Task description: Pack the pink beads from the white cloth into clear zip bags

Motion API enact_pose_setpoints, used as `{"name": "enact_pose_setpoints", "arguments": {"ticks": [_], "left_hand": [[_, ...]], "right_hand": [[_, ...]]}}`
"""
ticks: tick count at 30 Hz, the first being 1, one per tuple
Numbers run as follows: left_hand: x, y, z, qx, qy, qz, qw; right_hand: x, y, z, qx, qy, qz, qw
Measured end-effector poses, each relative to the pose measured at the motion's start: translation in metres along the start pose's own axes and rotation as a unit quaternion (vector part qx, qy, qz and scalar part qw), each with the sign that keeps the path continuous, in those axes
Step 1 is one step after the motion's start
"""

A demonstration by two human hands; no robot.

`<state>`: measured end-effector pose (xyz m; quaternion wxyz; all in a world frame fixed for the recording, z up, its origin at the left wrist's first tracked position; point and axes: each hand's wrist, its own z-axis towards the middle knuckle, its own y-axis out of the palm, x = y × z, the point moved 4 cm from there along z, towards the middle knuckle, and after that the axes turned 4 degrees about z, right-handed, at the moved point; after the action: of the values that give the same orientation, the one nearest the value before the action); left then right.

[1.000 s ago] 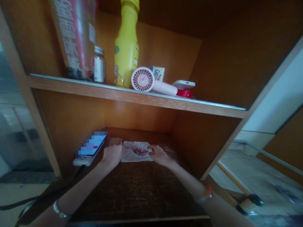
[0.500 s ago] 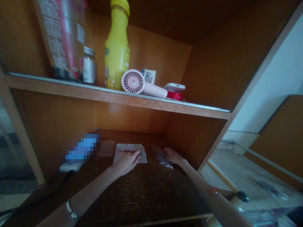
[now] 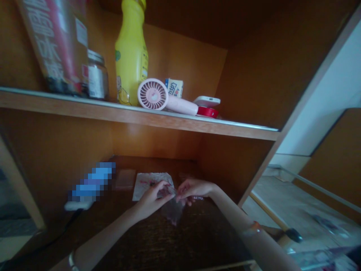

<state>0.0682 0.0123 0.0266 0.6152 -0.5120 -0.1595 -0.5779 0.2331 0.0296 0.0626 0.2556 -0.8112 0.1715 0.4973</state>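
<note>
The left hand (image 3: 152,197) pinches the top edge of a small clear plastic bag (image 3: 172,210) between thumb and fingers, while the right hand (image 3: 196,188) pinches the same edge just beside it, fingers bent. The bag hangs between and below the two hands, in front of the dark wooden surface (image 3: 146,244) of the lower compartment (its faint outline makes the contents hard to read).

Just behind the left hand lies a white paper sheet (image 3: 138,192) with small red and pink pieces on it, partly covered by the fingers. A flat transparent packet (image 3: 125,179) lies to the left of the sheet, and farther left a pixelated screen (image 3: 94,180) leans above a white block (image 3: 76,205) with a black cable (image 3: 67,226).

On the shelf overhead, a pink handheld fan (image 3: 153,95) lies in front of a yellow bottle (image 3: 131,56) and a small carton (image 3: 175,87), with a red round object (image 3: 207,111) at its handle end. A silver bracelet (image 3: 72,260) circles the left wrist.
</note>
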Motion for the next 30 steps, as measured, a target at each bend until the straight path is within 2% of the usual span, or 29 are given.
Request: {"name": "enact_pose_setpoints", "arguments": {"ticks": [4, 8, 12, 16, 18, 20, 22, 25, 28, 30], "left_hand": [[-0.009, -0.011, 0.003, -0.001, -0.083, -0.111, 0.99], [-0.02, -0.023, 0.002, 0.014, -0.12, -0.113, 0.986], [-0.026, -0.025, 0.0, 0.042, -0.078, -0.077, 0.993], [-0.018, -0.035, -0.004, 0.162, -0.011, 0.062, 0.985], [-0.012, -0.037, -0.007, 0.186, -0.012, 0.099, 0.977], [-0.009, -0.033, -0.009, 0.148, -0.048, 0.072, 0.985], [-0.009, -0.024, -0.011, 0.083, -0.092, 0.02, 0.992], [-0.012, -0.009, -0.015, 0.009, -0.133, -0.053, 0.99], [-0.018, -0.001, -0.016, -0.028, -0.17, -0.097, 0.98], [-0.021, -0.001, -0.016, -0.033, -0.197, -0.104, 0.974]], "right_hand": [[0.0, 0.017, 0.024, -0.086, -0.017, 0.116, 0.989], [0.013, 0.021, 0.051, -0.13, -0.033, 0.186, 0.973], [0.028, 0.027, 0.074, -0.129, -0.057, 0.231, 0.963], [0.035, 0.033, 0.079, -0.092, -0.038, 0.239, 0.966], [0.036, 0.034, 0.078, -0.07, -0.026, 0.244, 0.967], [0.036, 0.036, 0.076, -0.055, -0.019, 0.259, 0.964], [0.035, 0.038, 0.076, -0.05, -0.027, 0.275, 0.96], [0.034, 0.044, 0.075, -0.064, -0.037, 0.278, 0.958], [0.034, 0.049, 0.075, -0.083, -0.033, 0.257, 0.962], [0.032, 0.05, 0.075, -0.086, -0.044, 0.248, 0.964]]}}
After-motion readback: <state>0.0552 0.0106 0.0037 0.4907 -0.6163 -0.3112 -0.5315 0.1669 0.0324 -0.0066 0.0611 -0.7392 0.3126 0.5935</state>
